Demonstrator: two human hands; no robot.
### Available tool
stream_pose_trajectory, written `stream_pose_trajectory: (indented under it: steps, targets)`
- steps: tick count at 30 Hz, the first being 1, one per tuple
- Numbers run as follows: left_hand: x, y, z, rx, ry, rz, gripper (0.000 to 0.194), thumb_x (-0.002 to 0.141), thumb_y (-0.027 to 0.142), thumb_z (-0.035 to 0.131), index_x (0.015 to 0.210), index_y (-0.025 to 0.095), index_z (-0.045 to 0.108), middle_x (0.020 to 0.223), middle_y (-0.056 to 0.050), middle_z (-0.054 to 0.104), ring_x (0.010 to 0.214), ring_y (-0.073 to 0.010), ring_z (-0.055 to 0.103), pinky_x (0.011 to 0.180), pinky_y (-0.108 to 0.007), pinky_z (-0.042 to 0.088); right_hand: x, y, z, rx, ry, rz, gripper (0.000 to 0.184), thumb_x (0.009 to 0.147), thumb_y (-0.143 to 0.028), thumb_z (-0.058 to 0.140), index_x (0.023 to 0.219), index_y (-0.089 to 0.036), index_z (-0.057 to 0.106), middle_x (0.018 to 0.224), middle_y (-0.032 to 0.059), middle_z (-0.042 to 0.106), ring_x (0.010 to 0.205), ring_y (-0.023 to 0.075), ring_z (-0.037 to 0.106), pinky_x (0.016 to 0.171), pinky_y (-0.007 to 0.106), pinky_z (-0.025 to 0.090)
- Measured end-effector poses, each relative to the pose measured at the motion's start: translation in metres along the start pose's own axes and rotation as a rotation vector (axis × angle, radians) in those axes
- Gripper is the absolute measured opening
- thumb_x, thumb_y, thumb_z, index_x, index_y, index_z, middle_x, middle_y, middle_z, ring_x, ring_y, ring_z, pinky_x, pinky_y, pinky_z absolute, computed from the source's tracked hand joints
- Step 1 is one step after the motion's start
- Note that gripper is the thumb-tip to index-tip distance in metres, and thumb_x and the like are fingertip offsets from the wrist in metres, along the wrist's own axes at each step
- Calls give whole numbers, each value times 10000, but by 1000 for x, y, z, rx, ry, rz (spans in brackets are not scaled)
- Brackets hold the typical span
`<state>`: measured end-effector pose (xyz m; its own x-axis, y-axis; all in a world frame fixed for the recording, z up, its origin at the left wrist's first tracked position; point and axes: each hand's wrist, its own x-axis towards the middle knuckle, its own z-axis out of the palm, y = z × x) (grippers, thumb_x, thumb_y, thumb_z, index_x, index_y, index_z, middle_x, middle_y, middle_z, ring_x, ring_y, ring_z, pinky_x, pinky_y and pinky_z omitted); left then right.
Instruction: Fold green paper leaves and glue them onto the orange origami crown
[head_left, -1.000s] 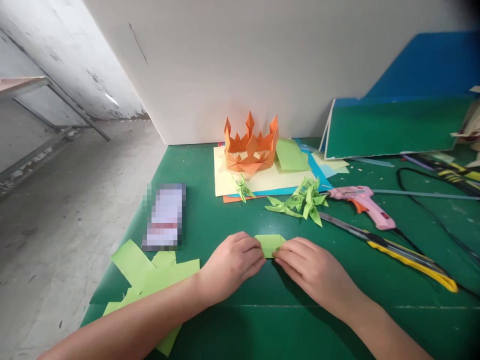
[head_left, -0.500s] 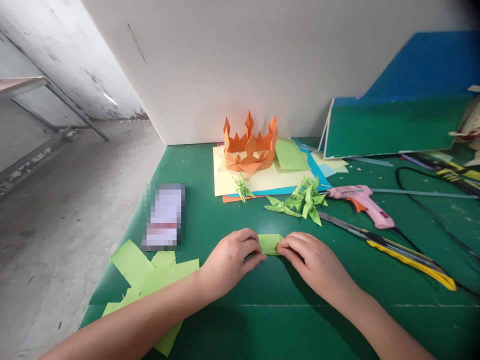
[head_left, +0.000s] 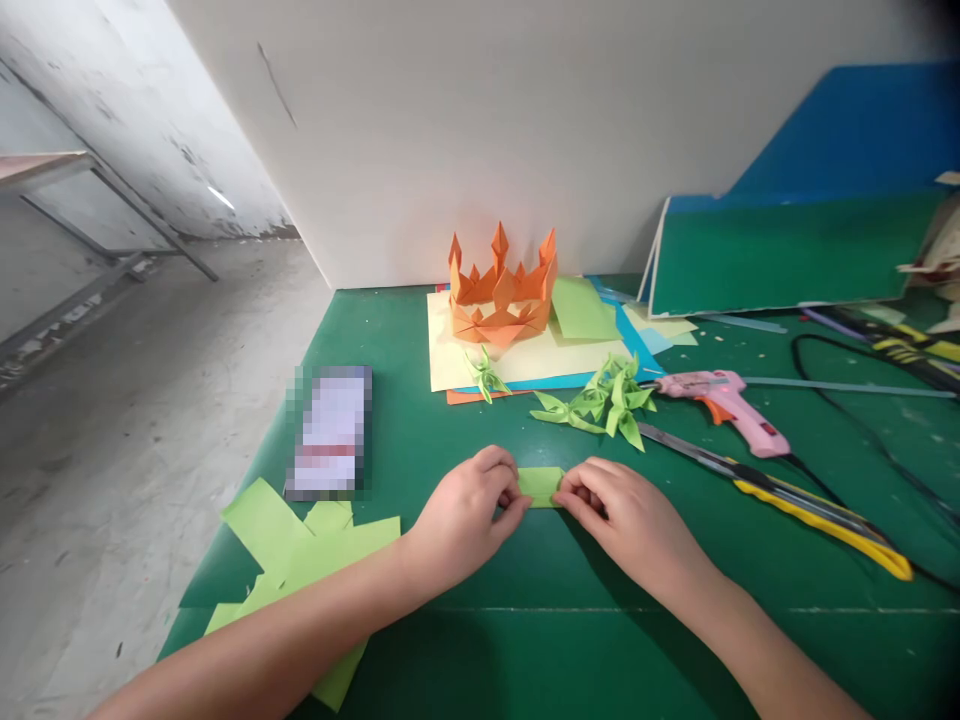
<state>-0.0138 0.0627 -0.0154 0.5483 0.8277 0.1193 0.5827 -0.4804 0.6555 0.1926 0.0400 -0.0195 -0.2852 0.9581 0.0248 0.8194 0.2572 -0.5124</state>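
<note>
A small folded piece of green paper point(head_left: 540, 486) lies at the middle of the green table, between my hands. My left hand point(head_left: 474, 508) pinches its left end with thumb and fingers. At the right end, my right hand point(head_left: 616, 503) pinches the paper in the same way; the fingertips hide both ends. Beyond them, several folded green paper flowers point(head_left: 611, 398) are heaped together. One more green paper flower point(head_left: 486, 375) rests by the front edge of a pale yellow sheet point(head_left: 442, 345). Loose green paper pieces point(head_left: 262, 530) lie partly under my left forearm.
An orange paper crown point(head_left: 501, 300) stands on stacked coloured sheets at the back. On the right lie a pink glue gun point(head_left: 724, 400), its black cord, and a yellow-handled utility knife point(head_left: 817, 515) with its blade out. A blurred phone point(head_left: 328, 435) lies left. A green board point(head_left: 787, 255) leans behind.
My left fingers have curled in more, with the thumb tip now on the paper's left end. My right fingers have shifted slightly. The paper stays in the same place.
</note>
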Motion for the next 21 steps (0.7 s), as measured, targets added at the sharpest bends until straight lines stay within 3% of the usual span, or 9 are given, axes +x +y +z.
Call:
stream_pose_trajectory:
  steps: [13, 21]
  targets:
    - [-1, -2, 2, -8, 7, -17, 97, 860, 170, 538, 764, 165, 543, 1071, -66, 550, 559, -61, 530, 618, -250, 510, -1, -2, 3, -2, 12, 27, 186, 907, -297, 543, 740, -215, 532, 724, -1, 575, 672, 145, 542, 580, 262, 397]
    - [-1, 0, -2, -33, -21, 0, 97, 883, 128, 496, 866, 182, 574, 1052, -53, 555, 695, -103, 580, 690, -254, 524, 0, -3, 1, 30, 9, 9, 137, 904, -264, 529, 773, -230, 512, 718, -5, 579, 649, 142, 550, 538, 256, 394]
